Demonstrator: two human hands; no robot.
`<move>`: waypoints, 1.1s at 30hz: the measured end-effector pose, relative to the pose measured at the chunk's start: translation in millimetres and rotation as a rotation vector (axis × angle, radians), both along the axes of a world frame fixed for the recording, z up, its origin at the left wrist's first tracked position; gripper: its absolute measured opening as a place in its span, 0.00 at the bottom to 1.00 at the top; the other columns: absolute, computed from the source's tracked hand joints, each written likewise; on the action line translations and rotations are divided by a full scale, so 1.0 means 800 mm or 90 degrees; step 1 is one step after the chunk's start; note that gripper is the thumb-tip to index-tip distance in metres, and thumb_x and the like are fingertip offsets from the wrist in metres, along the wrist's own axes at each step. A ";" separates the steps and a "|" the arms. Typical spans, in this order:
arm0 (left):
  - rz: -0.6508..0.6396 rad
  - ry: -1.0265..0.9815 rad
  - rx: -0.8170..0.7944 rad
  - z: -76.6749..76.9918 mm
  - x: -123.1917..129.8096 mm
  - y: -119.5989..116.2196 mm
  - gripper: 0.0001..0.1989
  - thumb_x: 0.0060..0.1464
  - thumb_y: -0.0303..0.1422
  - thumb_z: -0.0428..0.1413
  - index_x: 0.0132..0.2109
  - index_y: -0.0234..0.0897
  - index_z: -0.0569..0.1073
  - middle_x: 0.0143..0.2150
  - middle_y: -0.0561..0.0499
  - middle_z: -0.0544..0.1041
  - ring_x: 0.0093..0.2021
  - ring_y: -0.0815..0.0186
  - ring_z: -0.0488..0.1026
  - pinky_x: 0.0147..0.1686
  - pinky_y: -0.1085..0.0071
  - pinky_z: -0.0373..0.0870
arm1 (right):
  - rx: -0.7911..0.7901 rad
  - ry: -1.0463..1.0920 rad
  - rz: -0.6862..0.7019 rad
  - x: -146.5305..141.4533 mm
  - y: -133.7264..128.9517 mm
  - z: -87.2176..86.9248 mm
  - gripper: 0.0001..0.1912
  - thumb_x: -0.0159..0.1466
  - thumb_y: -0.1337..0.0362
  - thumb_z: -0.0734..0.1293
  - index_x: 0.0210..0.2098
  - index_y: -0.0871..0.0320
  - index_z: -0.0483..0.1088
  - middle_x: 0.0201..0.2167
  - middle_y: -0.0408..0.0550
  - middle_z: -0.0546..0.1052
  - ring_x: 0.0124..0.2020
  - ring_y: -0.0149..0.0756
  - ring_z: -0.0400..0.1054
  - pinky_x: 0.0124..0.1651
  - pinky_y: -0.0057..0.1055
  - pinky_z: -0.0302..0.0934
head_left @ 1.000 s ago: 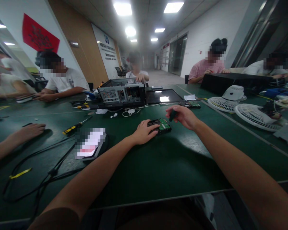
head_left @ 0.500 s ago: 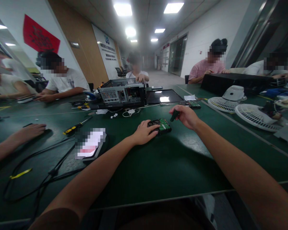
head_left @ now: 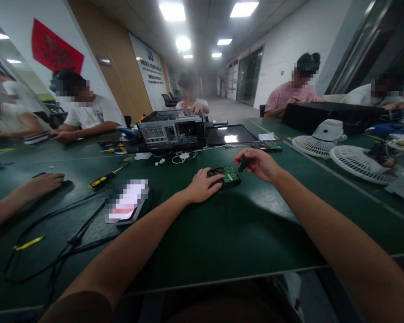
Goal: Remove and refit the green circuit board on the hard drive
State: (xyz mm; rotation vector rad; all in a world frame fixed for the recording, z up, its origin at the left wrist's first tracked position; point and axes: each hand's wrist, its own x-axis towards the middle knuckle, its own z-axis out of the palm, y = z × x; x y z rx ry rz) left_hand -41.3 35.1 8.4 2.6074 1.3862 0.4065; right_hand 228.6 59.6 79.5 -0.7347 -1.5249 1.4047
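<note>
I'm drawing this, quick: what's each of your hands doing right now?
Left hand: spread on the flat black-and-green hard drive, pressing or steadying it.
Right hand: closed around the dark green screwdriver handle.

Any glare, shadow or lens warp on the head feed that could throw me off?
Head view: ceiling light glares on the black panel; a soft shadow falls on the green table below the right hand; wide-angle stretch at the edges; haze mid-background; the tool tip is too small to judge contact.
</note>
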 end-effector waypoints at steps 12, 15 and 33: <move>0.000 -0.008 -0.001 -0.003 0.001 0.002 0.25 0.71 0.52 0.46 0.71 0.62 0.64 0.73 0.45 0.54 0.73 0.42 0.51 0.67 0.40 0.57 | -0.060 0.034 0.004 -0.002 0.001 -0.001 0.14 0.62 0.58 0.65 0.32 0.60 0.78 0.39 0.59 0.82 0.37 0.41 0.74 0.21 0.29 0.53; 0.002 -0.009 0.003 -0.004 0.001 0.002 0.25 0.71 0.52 0.45 0.71 0.62 0.64 0.73 0.45 0.54 0.73 0.42 0.51 0.67 0.39 0.57 | -0.077 0.046 0.027 -0.002 0.001 -0.002 0.13 0.64 0.58 0.65 0.32 0.60 0.77 0.39 0.58 0.82 0.38 0.41 0.75 0.22 0.28 0.56; 0.000 -0.011 -0.002 -0.001 0.000 -0.001 0.26 0.71 0.52 0.45 0.71 0.60 0.64 0.75 0.47 0.55 0.74 0.42 0.50 0.68 0.41 0.56 | -0.109 0.072 0.029 0.001 0.005 -0.004 0.14 0.69 0.54 0.65 0.42 0.57 0.78 0.42 0.54 0.83 0.41 0.41 0.77 0.34 0.32 0.70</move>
